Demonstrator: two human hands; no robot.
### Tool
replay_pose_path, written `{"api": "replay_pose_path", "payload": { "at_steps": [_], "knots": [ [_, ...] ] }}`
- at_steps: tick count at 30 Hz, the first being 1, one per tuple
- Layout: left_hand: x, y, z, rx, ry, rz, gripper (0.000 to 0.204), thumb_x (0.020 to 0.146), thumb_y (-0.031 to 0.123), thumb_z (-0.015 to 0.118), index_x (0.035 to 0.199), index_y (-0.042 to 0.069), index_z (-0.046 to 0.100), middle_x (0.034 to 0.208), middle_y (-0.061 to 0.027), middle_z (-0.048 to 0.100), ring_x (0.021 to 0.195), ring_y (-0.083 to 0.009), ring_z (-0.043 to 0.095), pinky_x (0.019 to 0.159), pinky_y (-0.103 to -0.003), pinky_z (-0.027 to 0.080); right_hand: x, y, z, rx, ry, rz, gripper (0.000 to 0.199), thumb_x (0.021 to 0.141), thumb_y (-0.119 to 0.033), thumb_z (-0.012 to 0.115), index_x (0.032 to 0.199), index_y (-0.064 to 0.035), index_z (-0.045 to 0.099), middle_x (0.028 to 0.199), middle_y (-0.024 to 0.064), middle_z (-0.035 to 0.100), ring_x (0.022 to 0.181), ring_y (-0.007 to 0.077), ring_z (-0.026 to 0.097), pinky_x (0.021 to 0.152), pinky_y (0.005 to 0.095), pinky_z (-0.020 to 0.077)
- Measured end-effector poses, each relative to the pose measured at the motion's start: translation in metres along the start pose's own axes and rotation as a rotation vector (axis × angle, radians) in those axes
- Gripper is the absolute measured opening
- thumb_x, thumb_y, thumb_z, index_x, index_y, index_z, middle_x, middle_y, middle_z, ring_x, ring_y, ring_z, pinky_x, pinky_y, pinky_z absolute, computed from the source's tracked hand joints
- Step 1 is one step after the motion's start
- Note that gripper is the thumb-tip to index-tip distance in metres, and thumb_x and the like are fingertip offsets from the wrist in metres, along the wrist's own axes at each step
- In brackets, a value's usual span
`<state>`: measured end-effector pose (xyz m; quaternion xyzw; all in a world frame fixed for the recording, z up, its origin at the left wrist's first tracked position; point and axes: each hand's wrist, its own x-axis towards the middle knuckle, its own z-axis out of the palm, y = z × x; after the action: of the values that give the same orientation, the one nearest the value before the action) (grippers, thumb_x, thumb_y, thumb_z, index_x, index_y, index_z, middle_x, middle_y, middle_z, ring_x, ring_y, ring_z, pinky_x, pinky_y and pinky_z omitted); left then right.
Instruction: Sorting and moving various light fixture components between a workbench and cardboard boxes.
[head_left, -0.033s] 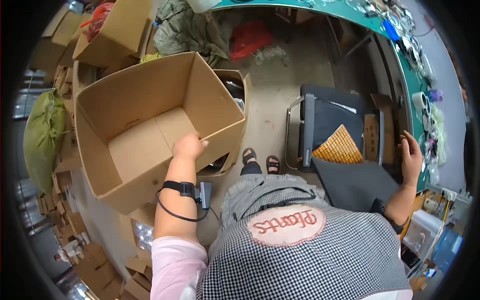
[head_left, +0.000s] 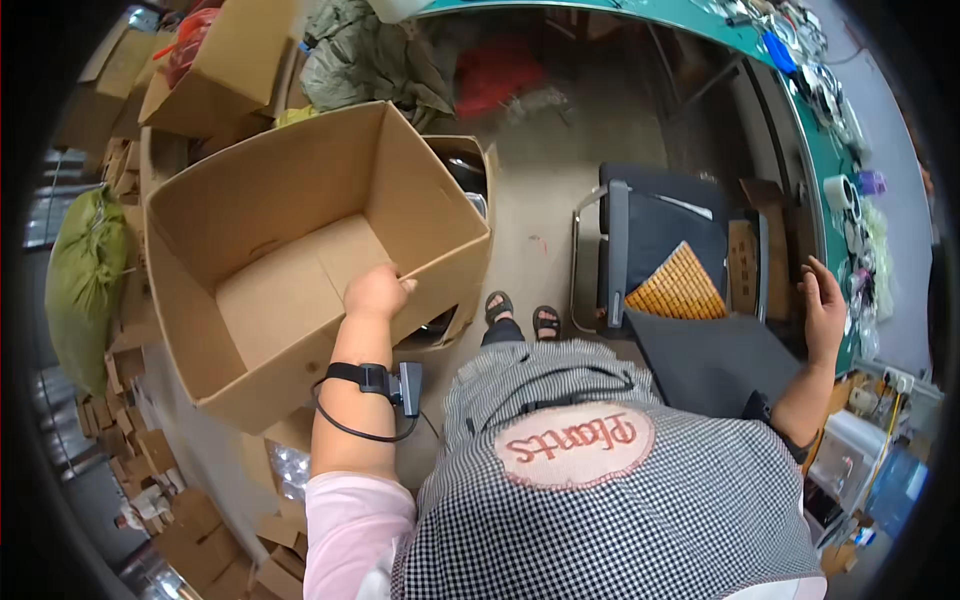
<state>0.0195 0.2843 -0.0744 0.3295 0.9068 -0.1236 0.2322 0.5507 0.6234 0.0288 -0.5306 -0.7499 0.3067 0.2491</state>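
Note:
A large open cardboard box [head_left: 290,185] stands at the left, tilted in my view, with a bare bottom inside. My left hand [head_left: 376,292] is closed over its near rim, the fingers wrapped round the edge. A strap with a small grey device [head_left: 408,390] and a cable sits on my left forearm. Off to the right, my right hand [head_left: 824,312] hangs beside the edge of a green-topped table [head_left: 838,240]. Its fingers are stretched out and hold nothing.
Right of my feet stands a black chair [head_left: 665,235] with a tan tiled mat [head_left: 680,288] on it. Under the box is another carton [head_left: 462,300]. A green sack [head_left: 85,290] and more cartons [head_left: 205,510] fill the left side. Tape rolls [head_left: 838,193] lie on the table.
The view has shifted very slightly. Both hands and the box hold the same positions relative to each other.

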Motion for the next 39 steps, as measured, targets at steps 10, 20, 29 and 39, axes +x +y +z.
{"api": "replay_pose_path", "payload": {
  "at_steps": [10, 20, 29, 39],
  "knots": [
    [0.006, 0.001, 0.038, 0.075, 0.150, 0.289, 0.030, 0.088, 0.038, 0.058, 0.090, 0.010, 0.067, 0.084, -0.0133, 0.067, 0.073, -0.0330, 0.065, 0.066, -0.044, 0.053, -0.006, -0.152, -0.003, -0.087, -0.097, 0.011, 0.039, 0.090, -0.017, 0.061, 0.127, -0.0041, 0.056, 0.115, 0.0107, 0.064, 0.105, 0.0162, 0.058, 0.092, 0.0290, 0.0442],
    [0.005, -0.008, 0.031, 0.111, 0.198, 0.417, 0.026, 0.084, 0.030, 0.063, 0.085, 0.005, 0.057, 0.082, -0.0149, 0.062, 0.075, -0.0364, 0.062, 0.064, -0.046, 0.049, 0.141, -0.272, 0.112, 0.546, 0.224, -0.409, 0.025, 0.091, -0.020, 0.063, 0.104, 0.0007, 0.066, 0.087, 0.0086, 0.067, 0.066, 0.0104, 0.060, 0.064, 0.0235, 0.0496],
    [0.025, -0.026, 0.040, 0.022, -0.025, 0.365, 0.022, 0.082, 0.026, 0.063, 0.093, 0.008, 0.057, 0.088, -0.0127, 0.063, 0.081, -0.0329, 0.063, 0.068, -0.043, 0.050, 0.270, -0.240, 0.261, 1.588, 0.082, 0.388, 0.028, 0.095, -0.031, 0.051, 0.099, -0.0051, 0.061, 0.071, 0.0013, 0.057, 0.050, 0.0114, 0.044, 0.052, 0.0272, 0.0409],
    [0.040, -0.009, 0.029, -0.196, -0.324, 0.064, 0.030, 0.081, 0.028, 0.055, 0.102, 0.008, 0.059, 0.093, -0.0162, 0.063, 0.084, -0.0349, 0.062, 0.068, -0.045, 0.050, 0.413, -0.148, 0.498, 0.981, -0.079, 0.798, 0.029, 0.096, -0.035, 0.047, 0.095, -0.0089, 0.060, 0.072, 0.0006, 0.059, 0.054, 0.0133, 0.049, 0.054, 0.0330, 0.0423]
  ]
}}
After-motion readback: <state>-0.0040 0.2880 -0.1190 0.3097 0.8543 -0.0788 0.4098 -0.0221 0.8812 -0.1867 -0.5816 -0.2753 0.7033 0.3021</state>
